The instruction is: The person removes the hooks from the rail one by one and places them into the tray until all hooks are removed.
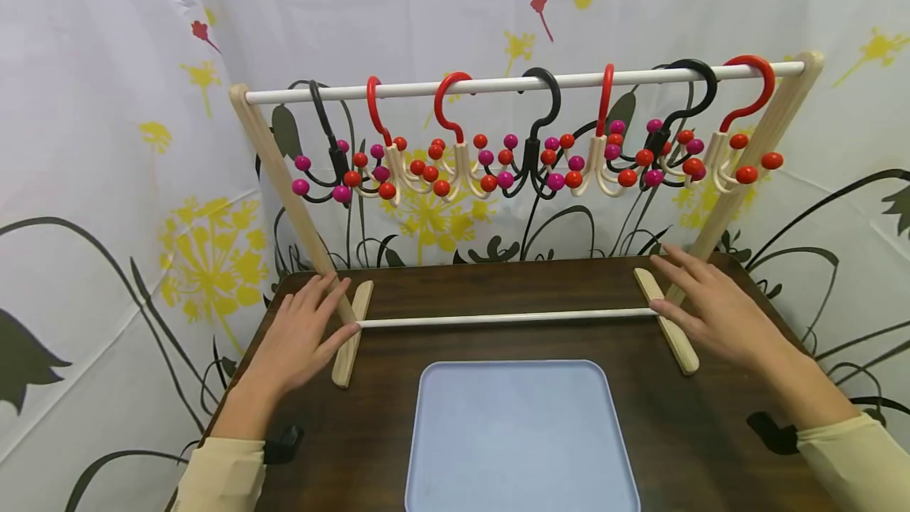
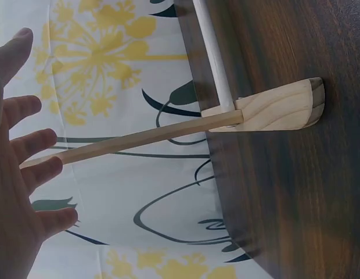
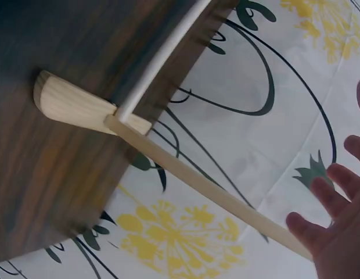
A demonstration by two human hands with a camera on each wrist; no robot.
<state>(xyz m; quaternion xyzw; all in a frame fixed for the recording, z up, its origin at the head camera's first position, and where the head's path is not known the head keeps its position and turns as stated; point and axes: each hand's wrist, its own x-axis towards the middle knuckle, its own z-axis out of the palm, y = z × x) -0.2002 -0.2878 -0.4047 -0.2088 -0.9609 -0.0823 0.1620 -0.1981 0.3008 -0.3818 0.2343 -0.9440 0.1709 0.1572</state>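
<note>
A wooden rack (image 1: 280, 180) with a white upper rod (image 1: 490, 86) and a white lower rod (image 1: 498, 319) stands on the table. Several hook hangers hang in a row from the upper rod, among them a black hanger (image 1: 531, 156) and a red-hooked hanger (image 1: 460, 148) with cream arms; balls in red or magenta tip their arms. My left hand (image 1: 291, 342) is beside the rack's left post and foot (image 2: 279, 107), fingers spread. At the right post and foot (image 3: 75, 104) is my right hand (image 1: 718, 310), its fingers extended. Neither hand holds anything; whether fingertips touch the posts I cannot tell.
A light blue tray (image 1: 519, 433) lies on the dark brown table (image 1: 355, 449) in front of the rack. Behind stands a white curtain (image 1: 426, 6) printed with yellow flowers and dark stems. A dark strap piece shows at each wrist.
</note>
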